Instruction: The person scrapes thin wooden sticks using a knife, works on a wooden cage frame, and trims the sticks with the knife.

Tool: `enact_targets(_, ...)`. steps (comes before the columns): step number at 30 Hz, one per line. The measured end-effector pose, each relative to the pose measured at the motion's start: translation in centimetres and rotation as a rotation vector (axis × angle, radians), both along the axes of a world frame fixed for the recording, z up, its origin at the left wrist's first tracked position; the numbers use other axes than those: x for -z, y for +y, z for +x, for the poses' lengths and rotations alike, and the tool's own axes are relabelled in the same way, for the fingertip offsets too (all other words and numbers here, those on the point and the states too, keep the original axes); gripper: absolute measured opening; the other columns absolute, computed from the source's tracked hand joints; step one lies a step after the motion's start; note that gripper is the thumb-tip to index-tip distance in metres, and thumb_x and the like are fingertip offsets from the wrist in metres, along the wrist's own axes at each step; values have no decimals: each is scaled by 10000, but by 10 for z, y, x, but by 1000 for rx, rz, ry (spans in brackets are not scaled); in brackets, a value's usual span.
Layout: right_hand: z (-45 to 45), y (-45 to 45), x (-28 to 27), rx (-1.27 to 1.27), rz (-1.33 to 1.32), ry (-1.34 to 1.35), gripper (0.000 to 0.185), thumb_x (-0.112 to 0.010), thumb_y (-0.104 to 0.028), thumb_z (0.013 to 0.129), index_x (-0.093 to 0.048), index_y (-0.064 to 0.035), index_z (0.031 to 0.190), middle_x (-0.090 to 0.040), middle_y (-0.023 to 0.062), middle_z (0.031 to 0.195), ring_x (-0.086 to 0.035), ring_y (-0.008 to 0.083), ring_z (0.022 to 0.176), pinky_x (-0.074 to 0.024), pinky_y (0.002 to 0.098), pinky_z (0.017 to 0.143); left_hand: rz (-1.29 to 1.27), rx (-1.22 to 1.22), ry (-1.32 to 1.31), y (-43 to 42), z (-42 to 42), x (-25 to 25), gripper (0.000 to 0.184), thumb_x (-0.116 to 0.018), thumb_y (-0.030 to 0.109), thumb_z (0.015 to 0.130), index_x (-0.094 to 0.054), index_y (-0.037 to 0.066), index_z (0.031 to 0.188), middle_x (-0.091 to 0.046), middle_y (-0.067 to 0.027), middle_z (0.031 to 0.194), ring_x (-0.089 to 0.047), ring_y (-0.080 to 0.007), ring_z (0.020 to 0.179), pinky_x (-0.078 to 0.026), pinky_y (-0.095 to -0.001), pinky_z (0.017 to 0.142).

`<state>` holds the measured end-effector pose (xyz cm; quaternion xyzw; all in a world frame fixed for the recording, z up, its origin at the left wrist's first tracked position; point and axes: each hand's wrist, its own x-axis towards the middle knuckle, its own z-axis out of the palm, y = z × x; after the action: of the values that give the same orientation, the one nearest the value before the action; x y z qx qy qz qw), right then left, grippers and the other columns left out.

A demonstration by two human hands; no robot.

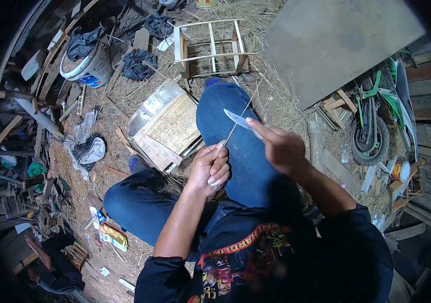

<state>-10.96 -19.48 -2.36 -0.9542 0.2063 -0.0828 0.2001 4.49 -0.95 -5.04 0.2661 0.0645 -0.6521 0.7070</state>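
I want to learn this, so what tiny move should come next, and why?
I'd probably slide the knife along the thin stick, away from the left grip: that grip holds the stick, while the right grip has the knife crossing it.

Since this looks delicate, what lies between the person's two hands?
In the head view, a thin stick and a knife blade lie between the left hand and the right hand, appearing to cross.
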Motion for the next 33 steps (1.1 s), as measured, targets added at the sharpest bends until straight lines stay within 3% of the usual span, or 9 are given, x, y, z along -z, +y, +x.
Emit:
enact_targets(3,8,-15,16,23,44,-220,426,-631,-209,998,-647,-272,1419,-620,100,729,-662,299,617,-532,427,561,14,-3,29,1,-2,0,308,-429,203,1125,-516,80,856,-352,42,474,-295,-88,308,-270,-255,306)
enact_targets(6,-2,6,6,-26,76,-30,426,-634,-216,999,-644,-271,1421,-618,100,716,-667,304,627,-531,432,564,-5,-7,48,2,0,1,307,-436,204,1123,-515,86,852,-357,42,475,-298,-90,306,-273,-255,305)
enact_targets(10,8,-9,14,13,56,-218,415,-633,-196,996,-659,-256,1406,-623,106,704,-682,298,649,-533,433,566,-11,5,68,-1,1,3,300,-445,208,1121,-518,92,855,-367,41,478,-300,-92,305,-269,-254,303)
enact_targets(17,6,-4,1,-37,71,-190,398,-617,-170,1000,-664,-211,1393,-685,126,766,-695,314,662,-548,438,593,21,-9,56,-3,0,1,290,-456,200,1115,-538,76,866,-356,44,472,-297,-87,307,-259,-253,302)
enact_targets(19,3,4,-4,-53,85,-18,399,-602,-161,1001,-662,-192,1395,-702,134,795,-701,329,672,-561,426,611,15,-10,47,0,-1,0,276,-471,198,1110,-532,70,873,-355,43,473,-291,-84,307,-260,-249,307)
enact_targets(23,5,-1,-3,-32,107,-187,432,-606,-74,962,-676,-144,1382,-710,170,810,-708,325,691,-554,417,626,-6,-9,72,1,-3,5,261,-484,196,1105,-526,64,884,-353,44,473,-289,-78,307,-264,-249,310)
enact_targets(25,0,16,-7,-115,112,-4,438,-575,-75,971,-669,-147,1393,-717,170,825,-708,332,695,-561,424,642,-15,-19,79,1,-1,6,259,-493,197,1103,-525,66,883,-354,43,472,-292,-79,306,-267,-253,307)
enact_targets(30,8,5,-6,-6,92,-107,438,-563,-77,975,-662,-130,1399,-737,185,910,-725,342,738,-573,425,662,-35,-10,87,1,-1,8,256,-500,198,1102,-525,67,884,-360,43,477,-298,-78,308,-267,-252,307)
enact_targets(33,5,11,-11,-75,118,117,427,-560,-78,976,-673,-128,1385,-736,191,925,-727,346,749,-571,426,656,-24,-15,79,0,1,4,257,-500,198,1103,-525,67,883,-363,42,480,-299,-78,310,-267,-252,307)
